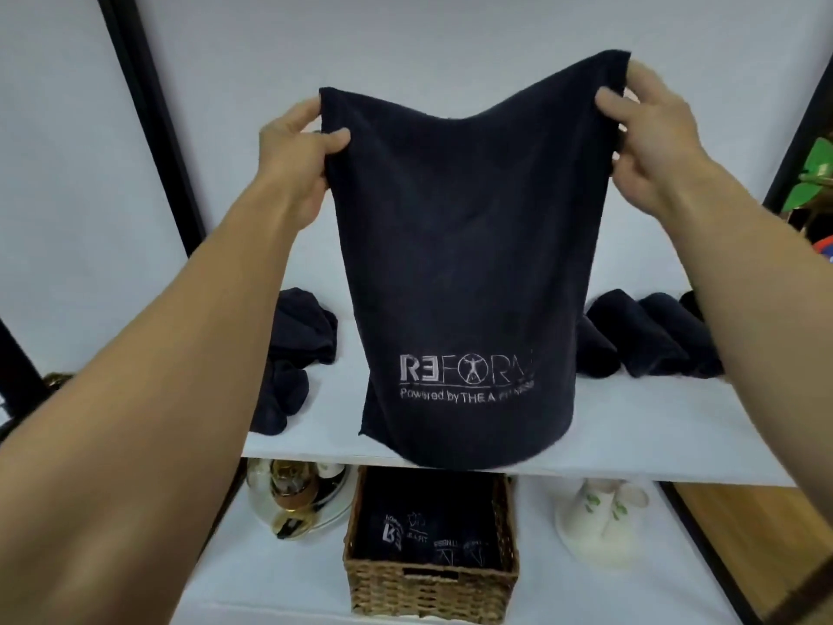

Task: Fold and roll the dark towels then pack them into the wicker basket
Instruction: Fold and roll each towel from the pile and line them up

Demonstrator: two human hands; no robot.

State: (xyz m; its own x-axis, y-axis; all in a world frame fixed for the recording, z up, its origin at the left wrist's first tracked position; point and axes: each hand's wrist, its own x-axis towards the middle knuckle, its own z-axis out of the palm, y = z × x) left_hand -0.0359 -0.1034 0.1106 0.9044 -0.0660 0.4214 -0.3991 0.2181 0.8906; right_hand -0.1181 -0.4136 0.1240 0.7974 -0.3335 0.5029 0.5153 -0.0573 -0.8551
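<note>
1. Left hand: raised in front of me, thumb and fingers pinching the upper left corner of the dark towel.
2. Right hand: raised slightly higher, pinching the upper right corner of the same cloth, spare fingers loosely curled below.
3. Dark towel: hangs full length between my hands, top edge sagging a little. A pale "REFORM" logo sits near its lower hem, which dangles just above the front edge of the upper shelf.
4. Loose towels: crumpled heap on the upper shelf, to the left, not yet folded.
5. Rolled towels: several dark rolls side by side on the same shelf, to the right, not yet packed.
6. Wicker basket: on the lower shelf, directly below the hanging towel, with packed towels already inside, logos showing.
7. Step in hand, as I judge it: spreading one towel open, ahead of its first fold.
8. Next move calls for: bringing both corners together evenly or laying the cloth flat on the upper shelf, edges matched, so the roll comes out tight enough for the basket.
</note>
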